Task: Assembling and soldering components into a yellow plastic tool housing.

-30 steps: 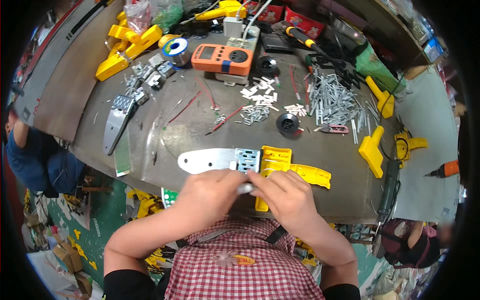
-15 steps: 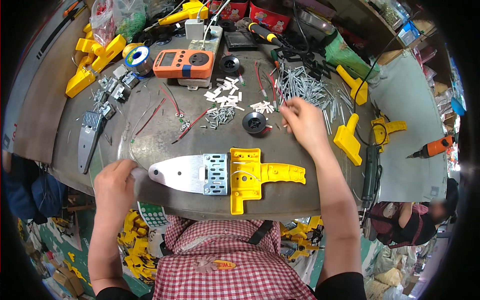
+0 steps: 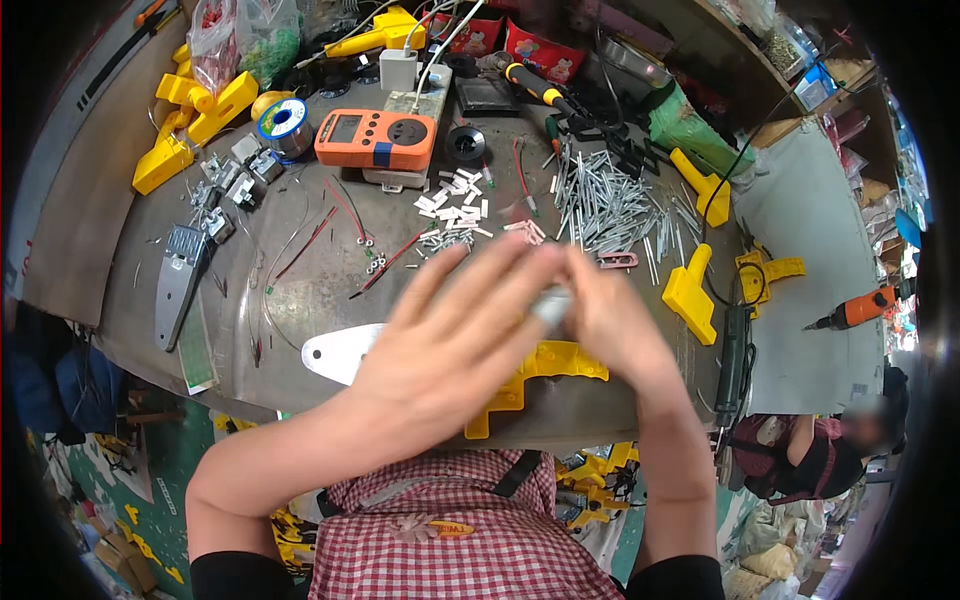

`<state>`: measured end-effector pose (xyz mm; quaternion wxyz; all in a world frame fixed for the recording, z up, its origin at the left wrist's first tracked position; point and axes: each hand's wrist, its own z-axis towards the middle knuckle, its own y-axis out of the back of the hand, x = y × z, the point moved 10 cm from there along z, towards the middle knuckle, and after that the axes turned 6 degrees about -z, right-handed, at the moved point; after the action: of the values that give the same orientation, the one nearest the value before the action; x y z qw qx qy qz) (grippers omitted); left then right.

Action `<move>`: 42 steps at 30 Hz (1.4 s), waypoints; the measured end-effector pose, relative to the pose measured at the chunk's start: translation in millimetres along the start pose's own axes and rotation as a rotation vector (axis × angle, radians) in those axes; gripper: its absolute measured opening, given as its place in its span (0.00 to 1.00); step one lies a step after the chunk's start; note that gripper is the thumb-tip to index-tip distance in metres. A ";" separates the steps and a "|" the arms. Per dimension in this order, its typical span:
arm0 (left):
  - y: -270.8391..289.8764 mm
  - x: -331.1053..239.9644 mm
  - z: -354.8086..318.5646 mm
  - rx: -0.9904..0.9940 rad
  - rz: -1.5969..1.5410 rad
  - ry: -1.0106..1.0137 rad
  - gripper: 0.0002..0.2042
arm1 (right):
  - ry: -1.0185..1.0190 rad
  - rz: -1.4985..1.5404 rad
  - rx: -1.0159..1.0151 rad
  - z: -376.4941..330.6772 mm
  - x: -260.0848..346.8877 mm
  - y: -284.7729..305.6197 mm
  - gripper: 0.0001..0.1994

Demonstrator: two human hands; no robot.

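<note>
My left hand point(image 3: 455, 345) is over the middle of the bench, palm down, its fingers stretched out and blurred. Close against its fingertips is my right hand point(image 3: 618, 318), bent inward and smeared by motion. Something small and pale point(image 3: 552, 306) shows between the two hands; its kind is unclear. Beneath them lies a yellow plastic handle shell point(image 3: 565, 361), partly covered. The rounded end of a flat silver metal plate point(image 3: 333, 352) sticks out left of my left hand; its slotted bracket is hidden.
White sleeve pieces point(image 3: 462, 203) and a heap of long screws point(image 3: 605, 200) lie beyond my hands. An orange multimeter point(image 3: 375, 139) and solder spool point(image 3: 283, 127) stand behind. Yellow shells point(image 3: 690, 295) are at right. A pale green-edged sheet point(image 3: 197, 345) lies left.
My left hand has swung right from the plate's tip to meet my right hand, which has come nearer. The green-edged sheet now lies at the left. The front black dial is out of sight.
</note>
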<state>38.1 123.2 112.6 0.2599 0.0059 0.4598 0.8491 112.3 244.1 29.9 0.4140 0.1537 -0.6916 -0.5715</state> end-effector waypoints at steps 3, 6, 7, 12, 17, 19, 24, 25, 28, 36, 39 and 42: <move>-32.0 11.2 5.5 0.110 0.095 -0.037 0.12 | 0.056 0.035 -0.034 -37.4 35.6 18.8 0.09; -57.5 43.1 3.2 0.210 -0.031 0.032 0.04 | 0.050 -0.064 -0.108 -38.9 19.9 14.3 0.06; -60.7 51.0 8.7 0.177 -0.030 -0.011 0.06 | 0.064 -0.129 -0.132 -35.9 14.0 11.8 0.05; -42.1 27.9 -23.1 0.363 -0.178 -0.042 0.05 | 0.319 -0.193 -0.076 -48.4 38.8 11.3 0.03; -8.9 15.5 -87.5 0.640 -0.369 0.090 0.06 | 0.055 -0.164 -0.200 -73.7 -37.8 36.5 0.04; -15.5 16.9 -128.7 0.802 -0.444 0.143 0.07 | 0.068 0.129 -0.141 -67.3 -26.5 28.3 0.04; -24.2 6.7 -114.8 0.716 -0.556 0.281 0.11 | -0.407 1.187 0.138 -67.9 -45.6 -45.0 0.07; -25.5 8.6 -97.9 0.585 -0.515 0.309 0.11 | -0.362 1.161 0.107 -63.1 -45.9 -45.7 0.08; -36.9 4.2 -53.3 0.202 -0.296 0.170 0.16 | -0.378 1.058 0.140 -55.8 -37.4 -50.1 0.09; -76.4 28.4 -59.7 0.070 -0.484 0.230 0.15 | -0.171 0.595 -0.048 -40.1 -11.0 -28.2 0.06; -69.9 52.7 -77.9 -0.088 -0.818 0.521 0.14 | -0.017 0.348 -0.075 -21.4 13.4 -26.5 0.06; -80.2 69.4 -99.9 -0.162 -1.020 0.792 0.16 | 0.122 0.300 -0.084 -9.1 29.0 -36.2 0.06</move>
<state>-11.8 111.9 -23.9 0.4409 -0.5461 0.4006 0.5890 91.9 207.3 8.2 0.5420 0.0656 -0.6558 -0.5214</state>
